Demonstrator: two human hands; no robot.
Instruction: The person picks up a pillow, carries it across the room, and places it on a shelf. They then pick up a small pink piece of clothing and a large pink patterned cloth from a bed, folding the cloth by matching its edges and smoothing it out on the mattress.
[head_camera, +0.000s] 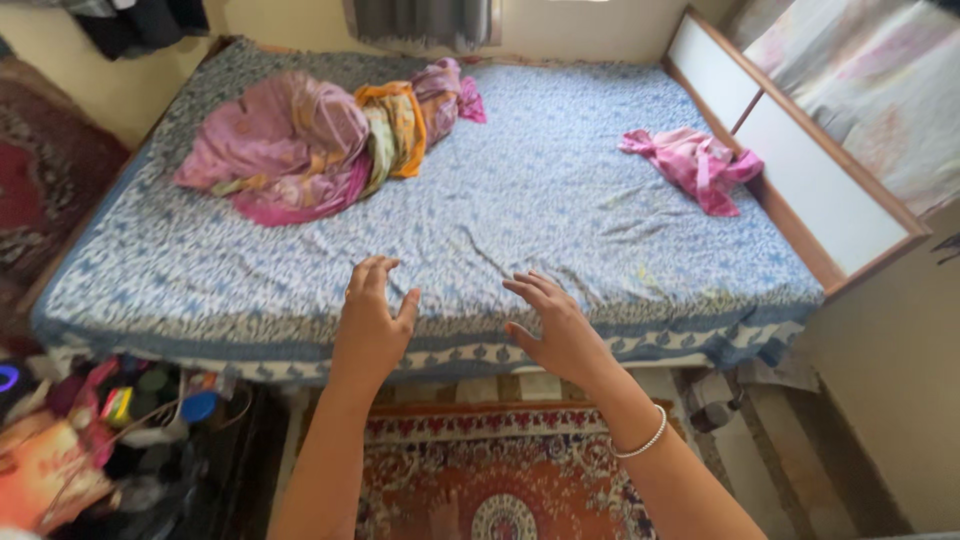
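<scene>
A bed covered by a blue patterned sheet (540, 200) fills the middle of the head view. My left hand (370, 320) and my right hand (552, 322) hover side by side over the sheet's near edge, fingers spread, holding nothing. A beaded bracelet (645, 440) circles my right wrist. A heap of pink, orange and purple cloth (310, 140) lies on the far left of the bed. A small crumpled pink cloth (695, 165) lies at the far right, near the headboard.
A white-panelled wooden headboard (800, 170) runs along the bed's right side. A red patterned rug (500, 470) covers the floor under my arms. Cluttered bottles and bags (110, 430) sit at the lower left. A dark curtain (425, 20) hangs behind the bed.
</scene>
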